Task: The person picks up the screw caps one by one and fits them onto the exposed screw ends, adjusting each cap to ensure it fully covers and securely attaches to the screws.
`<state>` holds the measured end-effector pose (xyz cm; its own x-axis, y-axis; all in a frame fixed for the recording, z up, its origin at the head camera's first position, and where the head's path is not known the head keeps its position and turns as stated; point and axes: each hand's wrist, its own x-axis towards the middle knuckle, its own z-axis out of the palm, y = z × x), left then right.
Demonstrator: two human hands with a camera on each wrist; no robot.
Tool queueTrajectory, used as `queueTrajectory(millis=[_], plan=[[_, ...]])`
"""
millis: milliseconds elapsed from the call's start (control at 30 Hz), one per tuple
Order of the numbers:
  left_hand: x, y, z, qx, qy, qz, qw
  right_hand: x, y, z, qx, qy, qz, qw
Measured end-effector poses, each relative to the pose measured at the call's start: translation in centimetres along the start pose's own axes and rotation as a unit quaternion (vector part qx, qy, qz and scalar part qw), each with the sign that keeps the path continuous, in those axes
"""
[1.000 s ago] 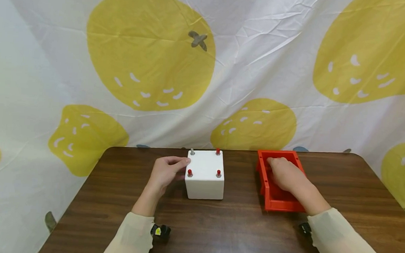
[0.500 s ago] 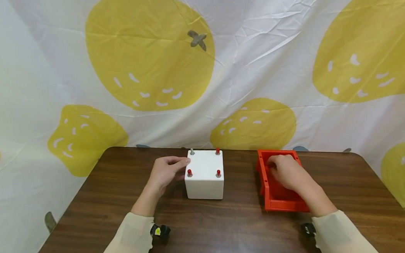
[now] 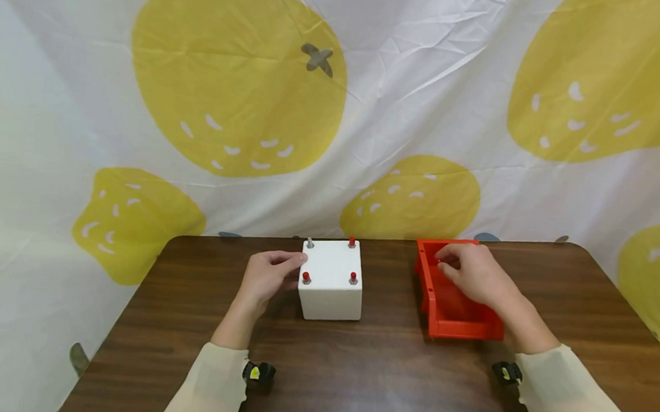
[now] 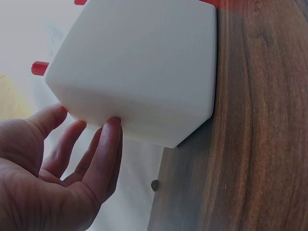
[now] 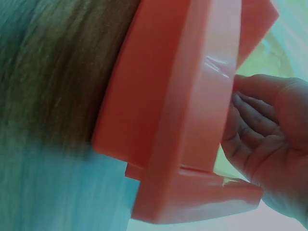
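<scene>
A white box (image 3: 332,266) stands on the table with threaded metal posts at its top corners. Red caps sit on three of them, such as the front-left cap (image 3: 305,276); the back-left post (image 3: 310,243) is bare metal. My left hand (image 3: 269,275) touches the box's left side, with the thumb at the top edge and extended fingertips against the side face. My right hand (image 3: 473,271) is over the red bin (image 3: 464,329), thumb and index finger together around a small red piece (image 3: 439,260). In the right wrist view the bin wall (image 5: 192,110) hides the fingertips.
The brown wooden table (image 3: 370,378) carries the box and bin near its back edge. Behind it hangs a white cloth (image 3: 392,109) with yellow fruit prints. Dark wrist cameras are strapped on both sleeves.
My right hand has risen from inside the red bin, its fingertips now near the rim level. The left hand stays at the box. The head view has shifted slightly.
</scene>
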<state>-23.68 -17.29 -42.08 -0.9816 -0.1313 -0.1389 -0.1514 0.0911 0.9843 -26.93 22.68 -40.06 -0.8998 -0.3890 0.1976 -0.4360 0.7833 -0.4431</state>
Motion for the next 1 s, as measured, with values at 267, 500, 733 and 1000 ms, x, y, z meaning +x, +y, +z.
queueTrajectory(millis=[267, 500, 733, 1000], plan=[[-0.1, 0.2, -0.3, -0.004, 0.0, 0.001, 1.0, 0.0, -0.5, -0.7, 0.02, 0.023, 0.01, 0.9995], [-0.2, 0.2, -0.4, -0.001, -0.002, 0.0, 1.0, -0.2, -0.8, -0.8, 0.045, 0.051, 0.013, 0.9976], [-0.4, 0.2, -0.4, 0.004, -0.001, -0.003, 1.0, -0.3, -1.5, -0.8, 0.061, 0.077, 0.015, 0.9951], [-0.4, 0.1, -0.4, 0.001, 0.001, -0.003, 1.0, -0.3, -2.4, -0.9, 0.105, 0.084, 0.027, 0.9906]])
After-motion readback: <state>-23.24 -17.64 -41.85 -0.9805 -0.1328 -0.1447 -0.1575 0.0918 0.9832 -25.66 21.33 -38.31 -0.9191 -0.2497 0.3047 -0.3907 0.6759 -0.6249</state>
